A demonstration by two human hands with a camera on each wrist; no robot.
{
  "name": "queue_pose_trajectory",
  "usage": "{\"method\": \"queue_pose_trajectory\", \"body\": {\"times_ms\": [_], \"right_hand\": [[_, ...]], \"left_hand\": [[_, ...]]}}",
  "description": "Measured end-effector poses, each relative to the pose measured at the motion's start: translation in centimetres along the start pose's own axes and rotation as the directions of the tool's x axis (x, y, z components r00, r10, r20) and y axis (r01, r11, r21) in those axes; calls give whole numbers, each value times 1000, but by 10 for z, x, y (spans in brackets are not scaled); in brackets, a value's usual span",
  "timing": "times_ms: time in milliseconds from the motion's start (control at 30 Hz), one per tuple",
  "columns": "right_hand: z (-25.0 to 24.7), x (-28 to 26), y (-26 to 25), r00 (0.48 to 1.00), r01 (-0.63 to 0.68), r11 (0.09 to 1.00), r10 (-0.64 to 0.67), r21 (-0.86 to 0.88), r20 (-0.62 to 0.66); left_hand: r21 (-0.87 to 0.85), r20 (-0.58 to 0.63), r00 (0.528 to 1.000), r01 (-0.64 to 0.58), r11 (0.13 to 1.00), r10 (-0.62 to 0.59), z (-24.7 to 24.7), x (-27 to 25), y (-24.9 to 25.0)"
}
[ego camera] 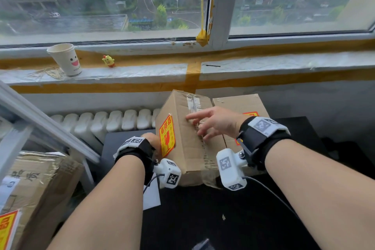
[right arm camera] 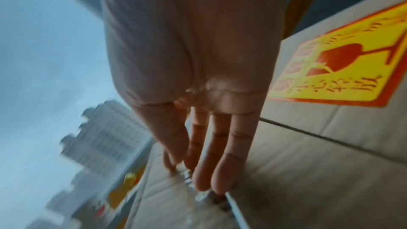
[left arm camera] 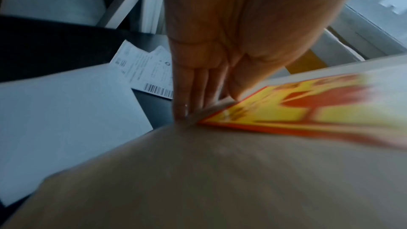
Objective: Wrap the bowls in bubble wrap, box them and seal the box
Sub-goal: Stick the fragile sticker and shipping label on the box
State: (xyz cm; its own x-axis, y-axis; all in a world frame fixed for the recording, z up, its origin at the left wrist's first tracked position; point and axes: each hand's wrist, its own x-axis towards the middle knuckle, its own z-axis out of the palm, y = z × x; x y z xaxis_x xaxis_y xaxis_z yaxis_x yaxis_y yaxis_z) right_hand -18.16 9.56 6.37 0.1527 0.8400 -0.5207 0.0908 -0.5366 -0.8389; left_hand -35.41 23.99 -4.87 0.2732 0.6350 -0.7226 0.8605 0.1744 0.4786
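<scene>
1. Black table (ego camera: pixel 253 219) under a window, radiator (ego camera: pixel 101 122) behind.
2. Tilted on it: one taped box (ego camera: pixel 188 138), second box (ego camera: pixel 241 105) just beside, third box (ego camera: pixel 36 189) far left.
3. Left hand (ego camera: pixel 151 140) flat against the sticker side, fingers straight; right hand (ego camera: pixel 213 123) spread, pressing the taped seam.
4. On the sill: one paper cup (ego camera: pixel 66 59), one yellow toy (ego camera: pixel 109 61).

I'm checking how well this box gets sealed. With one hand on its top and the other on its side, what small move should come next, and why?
Probably run the right hand along the clear tape on the box top seam, pressing it flat. Its straight fingers already lie on that seam, and the left hand braces the side by the yellow fragile sticker.
</scene>
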Motion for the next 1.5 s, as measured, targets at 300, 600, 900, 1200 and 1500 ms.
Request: {"method": "queue_pose_trajectory", "body": {"times_ms": [300, 600, 900, 1200, 1500], "right_hand": [[17, -3, 4, 955, -157, 973, 194, -172, 226], [43, 2, -3, 982, 140, 620, -184, -772, 30], [76, -7, 34, 963, 205, 385, -244, -900, 115], [85, -3, 51, 951, 154, 192, -297, -969, 92], [48, -13, 21, 970, 201, 440, -213, -875, 116]], "left_hand": [[-424, 82, 991, -63, 903, 107, -39, -45, 30], [-308, 51, 969, -215, 927, 242, -27, -76, 20], [-170, -129, 961, -263, 950, 243, -12, -85, -3], [-185, -200, 958, -242, 952, 205, -4, -87, -5], [-32, -202, 961, -198, 980, 188, -4, -92, 16]]}}
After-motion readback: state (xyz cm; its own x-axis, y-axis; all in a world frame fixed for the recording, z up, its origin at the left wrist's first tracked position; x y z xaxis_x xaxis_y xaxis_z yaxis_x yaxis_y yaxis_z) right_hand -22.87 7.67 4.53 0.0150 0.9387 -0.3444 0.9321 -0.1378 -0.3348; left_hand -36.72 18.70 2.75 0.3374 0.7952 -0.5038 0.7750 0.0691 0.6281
